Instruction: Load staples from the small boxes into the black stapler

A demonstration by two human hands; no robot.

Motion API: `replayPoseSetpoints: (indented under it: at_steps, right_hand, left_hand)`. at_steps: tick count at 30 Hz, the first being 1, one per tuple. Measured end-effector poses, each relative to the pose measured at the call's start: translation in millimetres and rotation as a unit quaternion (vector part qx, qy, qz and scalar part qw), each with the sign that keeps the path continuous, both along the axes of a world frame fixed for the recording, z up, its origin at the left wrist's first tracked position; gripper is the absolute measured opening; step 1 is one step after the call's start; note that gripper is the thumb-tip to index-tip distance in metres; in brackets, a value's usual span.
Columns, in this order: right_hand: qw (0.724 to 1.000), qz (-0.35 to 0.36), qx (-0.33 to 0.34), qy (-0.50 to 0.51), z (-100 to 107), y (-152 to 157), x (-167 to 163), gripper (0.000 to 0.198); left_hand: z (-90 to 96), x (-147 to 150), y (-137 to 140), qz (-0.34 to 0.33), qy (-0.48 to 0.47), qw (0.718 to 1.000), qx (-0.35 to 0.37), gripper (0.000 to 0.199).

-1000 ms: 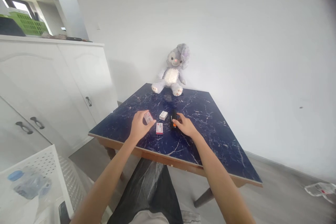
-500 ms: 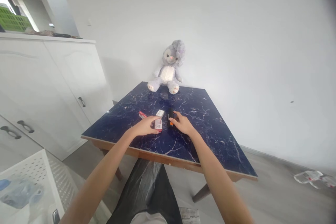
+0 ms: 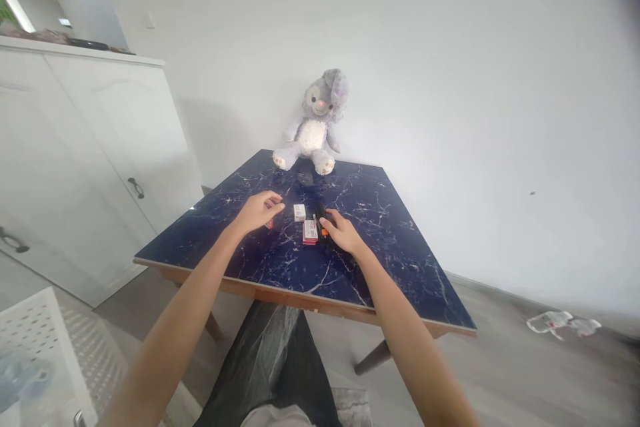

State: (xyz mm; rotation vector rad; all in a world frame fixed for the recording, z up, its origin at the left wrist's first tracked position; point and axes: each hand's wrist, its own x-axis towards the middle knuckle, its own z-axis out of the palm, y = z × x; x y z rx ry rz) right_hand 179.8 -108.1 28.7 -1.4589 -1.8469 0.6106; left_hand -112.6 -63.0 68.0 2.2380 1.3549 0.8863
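My left hand (image 3: 257,211) hovers over a small red box (image 3: 269,224), hiding most of it; its fingers are bent, with a gap between thumb and fingertips and nothing visible in them. To its right lie a white box (image 3: 299,212) with printed labelling and, nearer me, a red-and-white box (image 3: 310,231). My right hand (image 3: 344,232) grips a slim black object with an orange part (image 3: 325,232), which rests on the table beside the red-and-white box. Its exact kind cannot be made out.
The blue marble-patterned table (image 3: 280,270) has a wooden edge. A grey plush toy (image 3: 313,137) sits at its back against the wall. White cabinets (image 3: 110,147) stand on the left, with a perforated white basket (image 3: 50,340) in front of them.
My left hand has let go of the red-and-white box, now beside the black object, and moved left and away from me to the red box. My right hand keeps its hold. The view has shifted slightly.
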Motion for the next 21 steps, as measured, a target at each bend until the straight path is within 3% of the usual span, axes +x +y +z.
replayPoseSetpoints:
  at_steps: [2,4,7,11,14,18,21]
  right_hand:
    - [1.0,-0.009,-0.001,-0.001,-0.3,1.3,-1.7,0.047]
    - [1.0,-0.009,-0.002,0.001,-0.6,2.3,-2.4,0.047]
    - [1.0,-0.006,-0.003,0.003,-1.2,3.0,-1.9,0.048]
    - [1.0,-0.008,-0.001,-0.001,-2.9,4.0,-1.2,0.049]
    - [1.0,-0.014,0.003,-0.008,-3.5,4.2,-1.0,0.05]
    - [1.0,-0.002,0.007,-0.024,-3.1,3.4,0.4,0.051]
    - [0.999,0.003,0.008,-0.032,-3.2,3.8,1.6,0.053]
  left_hand:
    - [-6.4,-17.1,2.5,0.039,0.052,0.997,0.05,0.048]
    - [-15.7,-27.1,2.2,0.028,0.102,0.993,0.05,0.045]
    - [-21.4,-27.7,-2.1,0.011,0.083,0.996,0.038,0.039]
    - [-6.6,0.3,-11.9,-0.03,-0.042,0.993,0.106,0.027]
    - [-0.5,36.4,-20.1,-0.084,-0.067,0.988,0.108,0.026]
    - [-16.3,72.2,-26.0,-0.135,-0.037,0.988,0.067,0.034]
    - [-30.0,73.2,-26.3,-0.154,-0.005,0.986,0.054,0.037]
